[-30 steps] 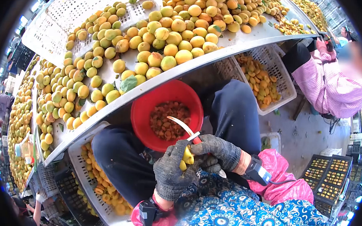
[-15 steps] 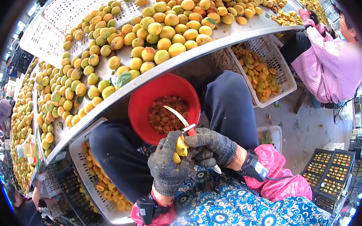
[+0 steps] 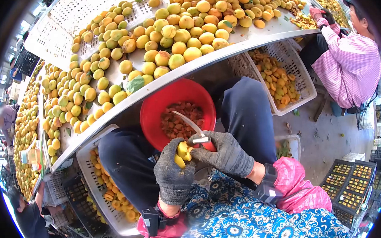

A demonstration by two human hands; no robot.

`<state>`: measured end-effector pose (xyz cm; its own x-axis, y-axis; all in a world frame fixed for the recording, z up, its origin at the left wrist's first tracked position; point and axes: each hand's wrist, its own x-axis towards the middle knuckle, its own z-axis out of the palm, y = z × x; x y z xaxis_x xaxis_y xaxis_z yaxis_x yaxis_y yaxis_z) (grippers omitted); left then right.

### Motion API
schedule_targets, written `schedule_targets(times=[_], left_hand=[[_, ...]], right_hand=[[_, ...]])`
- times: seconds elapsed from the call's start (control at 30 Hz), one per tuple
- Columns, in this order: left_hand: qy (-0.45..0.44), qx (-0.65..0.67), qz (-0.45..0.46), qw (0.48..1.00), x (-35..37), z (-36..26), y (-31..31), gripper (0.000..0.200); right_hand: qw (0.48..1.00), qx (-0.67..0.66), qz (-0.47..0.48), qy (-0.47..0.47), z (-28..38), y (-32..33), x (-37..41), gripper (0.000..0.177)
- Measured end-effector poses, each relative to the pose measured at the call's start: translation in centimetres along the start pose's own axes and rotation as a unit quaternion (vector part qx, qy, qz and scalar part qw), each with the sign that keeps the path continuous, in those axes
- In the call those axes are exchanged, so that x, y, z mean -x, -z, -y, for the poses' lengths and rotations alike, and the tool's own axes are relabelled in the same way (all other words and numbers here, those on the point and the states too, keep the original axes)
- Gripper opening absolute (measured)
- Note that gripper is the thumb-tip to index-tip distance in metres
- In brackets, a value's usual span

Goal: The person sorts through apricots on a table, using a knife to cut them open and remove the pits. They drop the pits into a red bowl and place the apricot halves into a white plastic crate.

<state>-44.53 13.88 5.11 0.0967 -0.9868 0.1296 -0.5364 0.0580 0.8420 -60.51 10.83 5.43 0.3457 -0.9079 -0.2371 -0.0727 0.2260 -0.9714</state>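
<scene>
One cut yellow fruit [image 3: 183, 150], just below frame centre, clamped in left hand [image 3: 174, 174]; right hand [image 3: 229, 155] closed round curved knife [image 3: 189, 122], fingertips at fruit. Since last frame, right grip has rolled, baring more red handle [image 3: 209, 146]; judged: fingers, not blade, now work the flesh.

Just ahead of the fingers [image 3: 202, 155], open air lies above the red basin [image 3: 147, 116], the curved knife [image 3: 188, 121] jutting in; legs [image 3: 249, 105] flank it, the table rim [image 3: 188, 70] bars beyond.
</scene>
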Motion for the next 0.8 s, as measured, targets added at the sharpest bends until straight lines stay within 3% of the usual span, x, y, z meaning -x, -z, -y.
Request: schedule_targets(times=[0.1,0.2,0.27,0.33,0.4,0.47,0.53,0.6,0.67,0.77,0.8], left_hand=[[0.051,0.018,0.026,0.998,-0.8,-0.6,0.7,0.042],[0.007,0.025,0.03,0.999,-1.3,-0.2,0.7,0.045],[0.015,0.02,0.034,0.999,-1.8,-1.0,1.1,0.044],[0.025,0.016,0.037,0.999,-2.2,-1.2,1.2,0.043],[0.018,-0.015,0.009,1.0,-2.7,-0.9,1.1,0.048],[-0.006,-0.041,-0.002,0.999,-3.3,-0.2,1.3,0.05],[-0.021,-0.091,-0.012,0.996,-3.8,0.0,1.4,0.05],[-0.013,-0.119,-0.004,0.993,-4.1,-0.3,1.5,0.05],[-0.008,-0.144,0.006,0.99,-4.5,-0.7,1.5,0.05],[-0.034,-0.175,0.009,0.984,-4.7,-0.8,1.7,0.051],[-0.056,-0.192,0.012,0.98,-4.8,-0.6,1.7,0.052]], right_hand=[[0.999,0.02,0.029,0.03,0.7,0.2,-0.3,0.032],[0.996,0.07,0.031,0.035,1.3,0.6,-0.9,0.029],[0.999,0.033,0.028,0.014,1.5,0.7,-1.4,0.027],[0.985,-0.058,0.025,-0.162,2.4,1.4,-2.4,0.033],[0.983,-0.092,0.018,-0.161,1.4,1.4,-3.8,0.032],[0.992,0.053,-0.075,0.089,0.8,0.8,-5.3,0.032],[0.997,0.04,-0.026,0.06,2.0,1.1,-5.3,0.029],[0.987,0.123,0.104,0.029,2.8,1.2,-5.4,0.031],[0.984,0.149,0.083,0.058,2.9,1.0,-5.7,0.032],[0.994,0.005,0.045,-0.097,4.1,0.8,-5.3,0.03],[0.994,0.005,0.049,-0.094,3.7,0.6,-5.2,0.03]])
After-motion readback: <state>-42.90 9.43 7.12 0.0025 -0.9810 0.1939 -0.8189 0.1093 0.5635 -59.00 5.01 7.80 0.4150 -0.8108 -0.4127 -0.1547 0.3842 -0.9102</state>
